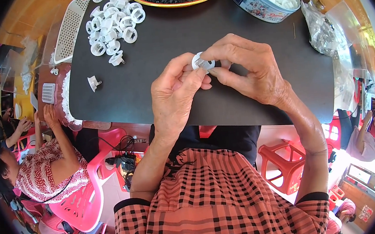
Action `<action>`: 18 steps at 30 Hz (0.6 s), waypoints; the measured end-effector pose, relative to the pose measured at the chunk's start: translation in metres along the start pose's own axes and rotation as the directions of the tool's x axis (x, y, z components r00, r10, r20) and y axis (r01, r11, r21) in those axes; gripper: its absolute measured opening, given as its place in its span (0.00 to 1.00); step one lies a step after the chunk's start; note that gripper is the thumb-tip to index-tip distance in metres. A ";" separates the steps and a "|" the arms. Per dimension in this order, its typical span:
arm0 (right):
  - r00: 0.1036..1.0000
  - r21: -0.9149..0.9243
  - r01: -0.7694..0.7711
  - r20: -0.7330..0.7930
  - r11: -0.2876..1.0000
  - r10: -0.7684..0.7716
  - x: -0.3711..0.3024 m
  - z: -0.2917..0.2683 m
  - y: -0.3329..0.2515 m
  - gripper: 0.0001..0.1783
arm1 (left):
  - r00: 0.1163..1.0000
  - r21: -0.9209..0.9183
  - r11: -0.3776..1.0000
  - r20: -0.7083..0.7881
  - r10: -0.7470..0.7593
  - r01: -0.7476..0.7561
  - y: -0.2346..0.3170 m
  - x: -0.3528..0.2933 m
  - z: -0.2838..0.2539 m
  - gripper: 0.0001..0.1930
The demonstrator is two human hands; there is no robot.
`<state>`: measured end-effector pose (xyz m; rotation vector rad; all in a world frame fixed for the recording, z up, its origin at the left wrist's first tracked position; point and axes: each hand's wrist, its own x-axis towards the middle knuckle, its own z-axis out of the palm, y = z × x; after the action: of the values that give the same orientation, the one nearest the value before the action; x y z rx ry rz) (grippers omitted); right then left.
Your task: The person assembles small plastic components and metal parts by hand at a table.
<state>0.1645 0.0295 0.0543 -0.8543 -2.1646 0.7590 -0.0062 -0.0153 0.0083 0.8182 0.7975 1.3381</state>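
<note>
Over the middle of the dark table, my left hand (174, 91) pinches a small round white plastic part (202, 62) between thumb and fingers. My right hand (250, 69) meets it from the other side, its thumb and fingertips closed at the part's edge. Whether the right fingers also hold a smaller piece is hidden. The part's disc face points up toward me and has a raised inset in its centre. Off to the left, a similar white part (94, 83) lies alone on the table, short of a heap of such round white parts (109, 28).
A red and gold tray (159, 3) of small black pieces stands at the far edge. Beside it is a blue tin (268, 15) of white pieces. Clear plastic bags (320, 29) lie at right, a white perforated basket (69, 33) at left. A person (51, 166) sits left.
</note>
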 end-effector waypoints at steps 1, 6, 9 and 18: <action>1.000 -0.006 0.007 -0.007 1.000 -0.007 0.000 0.001 0.001 0.16 | 1.000 0.000 1.000 0.001 0.000 0.000 -0.001 0.000 0.000 0.12; 0.998 -0.070 0.049 -0.035 0.996 -0.052 -0.002 0.001 0.002 0.17 | 0.999 0.078 0.996 -0.010 -0.030 0.031 -0.003 0.000 0.000 0.11; 0.978 -0.217 0.207 0.061 0.954 -0.199 -0.001 -0.003 0.006 0.18 | 0.999 0.090 0.995 0.005 -0.034 0.033 -0.002 0.001 0.000 0.11; 0.959 -0.391 0.260 0.002 0.883 -0.282 -0.004 0.002 0.014 0.16 | 1.000 0.094 0.995 0.005 -0.025 0.024 -0.006 0.004 0.000 0.11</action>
<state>0.1702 0.0345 0.0423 -0.7256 -2.3578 0.1619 -0.0025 -0.0119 0.0030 0.8836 0.8683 1.2830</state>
